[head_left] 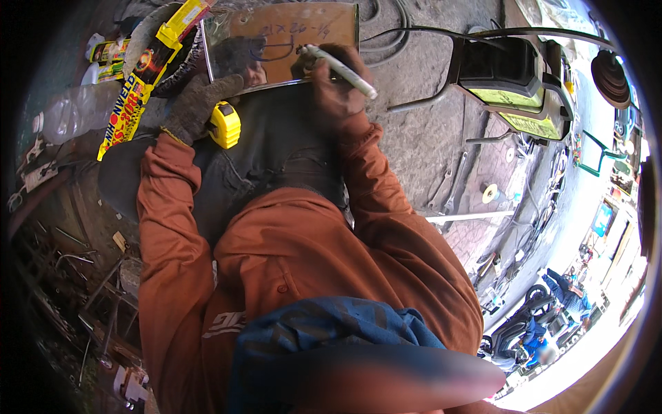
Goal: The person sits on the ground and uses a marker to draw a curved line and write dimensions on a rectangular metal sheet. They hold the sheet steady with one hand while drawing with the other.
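Observation:
A shiny, mirror-like sheet (283, 27) with dark handwritten marks lies over my lap, reflecting a warm-toned image. My right hand (339, 88) is closed round a white marker (348, 74), held slanting over the sheet's near right part. My left hand (196, 110), in a dark glove, grips the sheet's near left corner with its fingers. Against that hand's inner side sits a yellow tape measure (225, 125); whether the hand also holds it I cannot tell.
Left of the sheet are a long yellow-and-black welding rod packet (148, 76) and a clear plastic bottle (79, 114). On the right stand a black-and-yellow machine (510, 79) with cables and a wrench (456, 183) on the floor. Farther off are motorcycles (517, 331) and people.

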